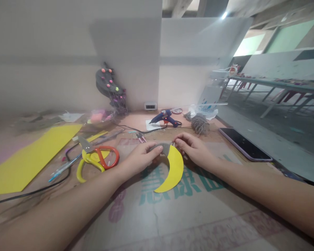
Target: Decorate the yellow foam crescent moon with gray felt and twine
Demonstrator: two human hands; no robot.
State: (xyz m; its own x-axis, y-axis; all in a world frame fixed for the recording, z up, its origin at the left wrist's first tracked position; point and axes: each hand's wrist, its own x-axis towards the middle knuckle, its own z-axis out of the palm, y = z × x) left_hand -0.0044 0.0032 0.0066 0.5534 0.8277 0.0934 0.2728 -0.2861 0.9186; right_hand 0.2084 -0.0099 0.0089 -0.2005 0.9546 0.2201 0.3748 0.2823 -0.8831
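A yellow crescent moon cutout (176,167) hangs between my hands, its upper end wrapped in grey yarn (165,149). My left hand (146,153) pinches the wrapped end, thumb on top of the yarn. At the crescent's upper right, my right hand (189,146) has its thumb and index finger pressed together on a strand of the yarn. The lower, bare yellow part curves down to a point at the left. A loose ball of grey yarn (199,123) lies on the table beyond my right hand.
A blue glue gun (164,118) rests on a white pad at the back. Scissors (96,157) and yellow sheet (34,157) lie left, with a black cable. A phone (244,143) sits at the right edge. A grey crescent decoration (107,85) stands against the wall.
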